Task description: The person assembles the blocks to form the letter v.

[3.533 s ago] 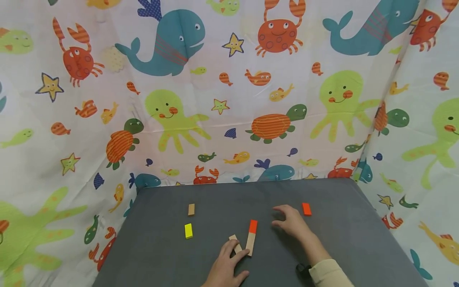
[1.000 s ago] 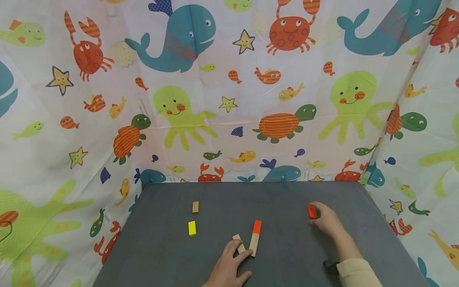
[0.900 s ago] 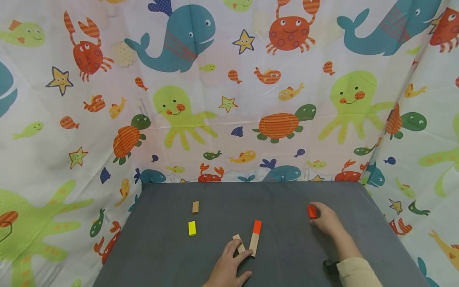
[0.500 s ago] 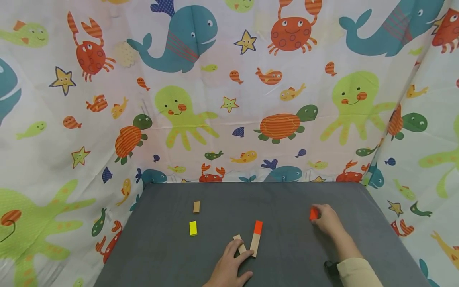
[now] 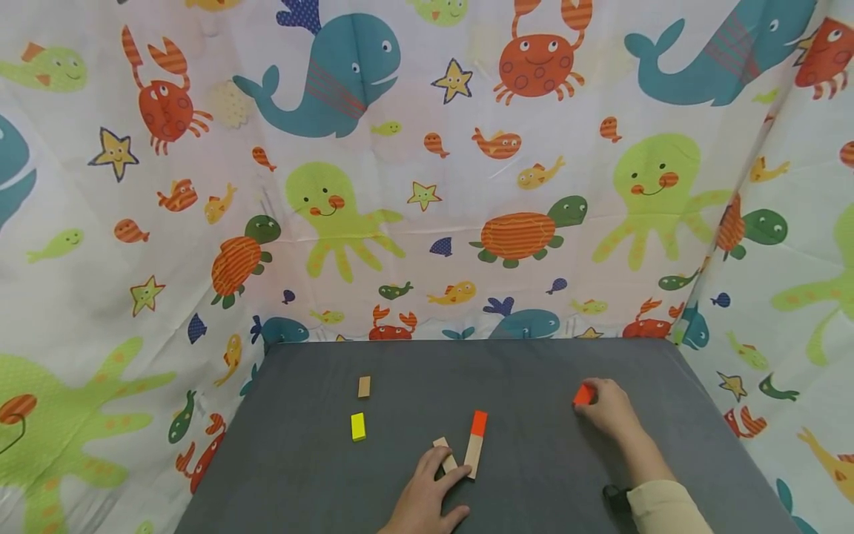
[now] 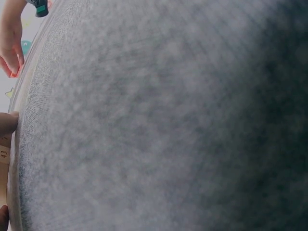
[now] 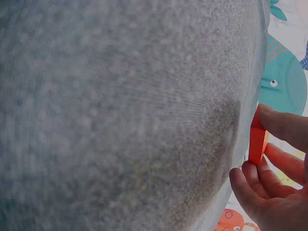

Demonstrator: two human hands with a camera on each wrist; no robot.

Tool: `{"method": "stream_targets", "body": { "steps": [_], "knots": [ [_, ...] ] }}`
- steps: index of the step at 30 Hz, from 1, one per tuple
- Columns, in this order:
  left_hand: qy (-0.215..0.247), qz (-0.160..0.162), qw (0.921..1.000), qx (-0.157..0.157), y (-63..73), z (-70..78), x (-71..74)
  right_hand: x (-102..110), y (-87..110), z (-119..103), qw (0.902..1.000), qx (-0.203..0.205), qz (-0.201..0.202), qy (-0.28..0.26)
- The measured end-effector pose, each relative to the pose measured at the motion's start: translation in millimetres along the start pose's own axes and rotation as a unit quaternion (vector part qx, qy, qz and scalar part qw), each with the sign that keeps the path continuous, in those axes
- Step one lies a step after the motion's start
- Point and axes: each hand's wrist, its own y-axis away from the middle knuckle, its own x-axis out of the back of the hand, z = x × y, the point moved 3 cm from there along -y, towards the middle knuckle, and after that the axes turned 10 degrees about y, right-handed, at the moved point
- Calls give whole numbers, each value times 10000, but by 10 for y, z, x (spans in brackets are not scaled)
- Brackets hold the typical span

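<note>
My right hand (image 5: 610,409) pinches a small red block (image 5: 583,394) between thumb and fingers at the right of the table. In the right wrist view that red block (image 7: 258,139) shows upright between the fingertips. My left hand (image 5: 425,495) rests at the front middle, fingers spread and relaxed. One fingertip lies on a slanted plain wooden block (image 5: 440,443); another touches the near end of a second plain block (image 5: 474,454). A red piece (image 5: 479,423) lines up with that second block's far end. At the left wrist view's edge, wood with a faint marking (image 6: 4,154) shows between fingertips.
On the left of the grey table (image 5: 534,371) lie a yellow block (image 5: 358,426) and, farther back, a small tan block (image 5: 364,386). A curtain printed with sea animals (image 5: 427,193) hangs behind and at both sides. A dark strap (image 5: 615,498) sits at the right wrist.
The right hand has moved right from beside the red block and taken hold of it. Over the last second the block has turned slightly in the fingers. The left hand stays put.
</note>
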Motion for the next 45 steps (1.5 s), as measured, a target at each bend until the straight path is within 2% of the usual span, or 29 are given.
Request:
{"method": "stream_targets", "body": {
  "steps": [4, 13, 20, 26, 35, 45],
  "knots": [
    [6, -7, 10000, 55, -11, -13, 0, 22, -5, -25, 10000, -51, 43, -62],
    [31, -33, 9999, 100, -18, -38, -22, 86, 21, -124, 9994, 184, 282, -9],
    [145, -71, 9998, 70, -14, -72, -63, 78, 43, -227, 9996, 98, 214, -149],
    [93, -37, 9999, 46, -12, -48, -32, 83, 37, -361, 9991, 198, 334, -159],
    [18, 26, 10000, -6, -13, -41, -27, 50, 2, -416, 9988, 296, 335, -195],
    [51, -44, 9999, 130, -2, -17, -12, 21, 18, -516, 9989, 266, 264, -289]
  ]
}}
